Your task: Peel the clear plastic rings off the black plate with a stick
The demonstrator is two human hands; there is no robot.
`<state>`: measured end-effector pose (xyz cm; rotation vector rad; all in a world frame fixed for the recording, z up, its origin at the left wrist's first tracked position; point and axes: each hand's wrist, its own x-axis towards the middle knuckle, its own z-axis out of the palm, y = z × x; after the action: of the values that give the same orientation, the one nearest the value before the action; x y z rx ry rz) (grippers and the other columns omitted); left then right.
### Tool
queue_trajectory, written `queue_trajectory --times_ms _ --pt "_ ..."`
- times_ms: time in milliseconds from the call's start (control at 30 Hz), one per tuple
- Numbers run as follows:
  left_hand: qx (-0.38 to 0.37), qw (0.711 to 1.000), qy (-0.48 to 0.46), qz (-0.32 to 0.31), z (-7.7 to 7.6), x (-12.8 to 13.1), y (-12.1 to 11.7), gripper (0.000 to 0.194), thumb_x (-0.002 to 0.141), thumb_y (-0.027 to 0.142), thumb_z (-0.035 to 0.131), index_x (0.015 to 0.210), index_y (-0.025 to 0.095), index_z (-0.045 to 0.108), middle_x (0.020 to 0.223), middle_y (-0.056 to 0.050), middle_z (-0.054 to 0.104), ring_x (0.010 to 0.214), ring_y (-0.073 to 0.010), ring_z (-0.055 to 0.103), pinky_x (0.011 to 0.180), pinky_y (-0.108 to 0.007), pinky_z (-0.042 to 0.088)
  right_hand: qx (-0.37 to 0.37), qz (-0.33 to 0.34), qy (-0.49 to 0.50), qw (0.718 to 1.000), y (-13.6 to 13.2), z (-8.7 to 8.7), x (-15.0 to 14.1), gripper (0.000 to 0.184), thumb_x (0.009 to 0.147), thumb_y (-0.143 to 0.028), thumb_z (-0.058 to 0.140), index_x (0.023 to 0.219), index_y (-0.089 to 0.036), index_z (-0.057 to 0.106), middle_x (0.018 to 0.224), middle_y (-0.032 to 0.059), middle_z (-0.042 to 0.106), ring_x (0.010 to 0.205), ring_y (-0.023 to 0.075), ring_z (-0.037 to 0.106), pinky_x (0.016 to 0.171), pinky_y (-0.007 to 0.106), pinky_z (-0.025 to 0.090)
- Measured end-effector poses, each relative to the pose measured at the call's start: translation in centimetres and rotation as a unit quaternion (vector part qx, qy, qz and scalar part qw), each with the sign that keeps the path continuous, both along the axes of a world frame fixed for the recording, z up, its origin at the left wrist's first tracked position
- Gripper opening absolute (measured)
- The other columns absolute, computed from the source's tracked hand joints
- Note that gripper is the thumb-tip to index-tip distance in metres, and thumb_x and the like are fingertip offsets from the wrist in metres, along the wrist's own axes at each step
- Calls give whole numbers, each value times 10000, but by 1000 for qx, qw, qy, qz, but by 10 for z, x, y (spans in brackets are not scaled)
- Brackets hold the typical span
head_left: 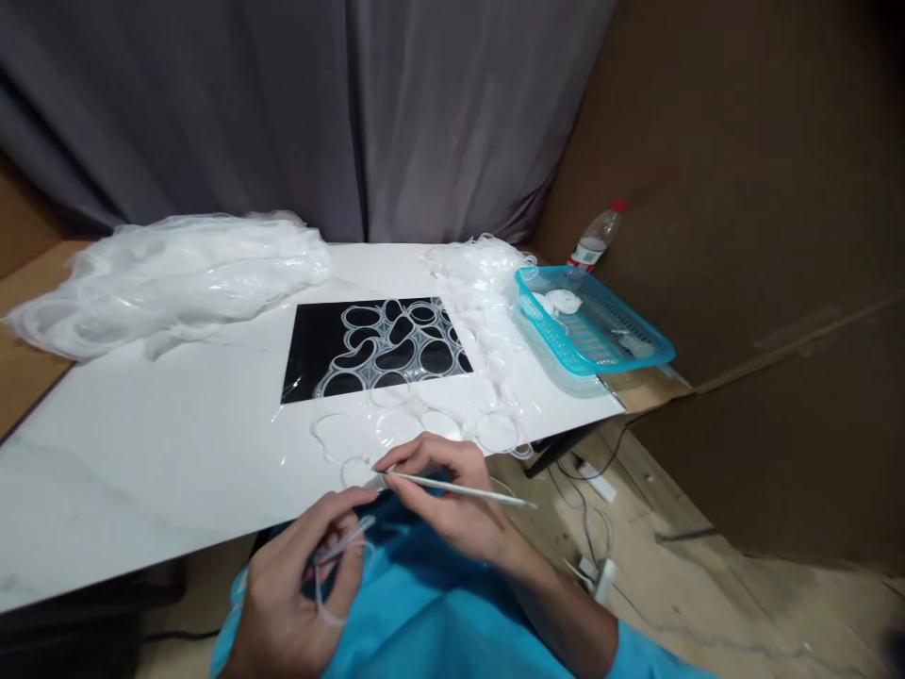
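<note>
Near the table's front edge, my left hand [304,575] is curled closed round a thin translucent plastic loop [345,541], and part of the loop hangs below the fingers. Beside it, my right hand [449,486] pinches a slim pale stick-like tool [473,490] whose rear end points right; its exact kind I cannot make out. The fingertips of both hands almost meet at the edge of a clear sheet with ring-shaped outlines [343,434]. This sheet stretches back over a black rectangular mat [311,339], where its curved outlines show up plainly.
A heap of translucent plastic sheets [190,273] covers the table's back left. More crumpled clear plastic [481,259] lies at the back. At right stands a blue basket [572,363] with white pieces inside, a red-capped bottle [598,236] behind it. Cables [594,519] run along the floor.
</note>
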<state>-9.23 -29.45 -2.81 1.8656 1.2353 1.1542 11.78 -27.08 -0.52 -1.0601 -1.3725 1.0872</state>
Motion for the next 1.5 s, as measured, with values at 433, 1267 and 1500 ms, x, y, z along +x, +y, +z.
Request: queue_trajectory --times_ms 433,1267,1500 --pt "198 980 11 -10 -5 -4 23 399 992 75 740 1355 239 715 954 -1 656 764 -118 641 721 -228 563 63 52 0 997 -2 -1 10 104 966 -209 844 881 -229 788 1076 48 875 927 187 797 851 347 612" --pt "102 991 -34 -84 -17 -5 28 239 1069 223 668 1303 254 707 1080 -60 753 978 -213 751 834 -299 626 90 104 40 990 -2 10 -1 166 948 -239 891 846 -223 761 1040 54 882 954 192 821 904 365 643" --pt "113 992 -59 18 -10 1 29 146 1094 206 619 1044 235 753 982 -54 656 919 -204 683 761 -303 564 78 111 42 990 -2 12 -4 162 943 -248 893 847 -232 763 1022 58 881 924 201 815 849 368 642"
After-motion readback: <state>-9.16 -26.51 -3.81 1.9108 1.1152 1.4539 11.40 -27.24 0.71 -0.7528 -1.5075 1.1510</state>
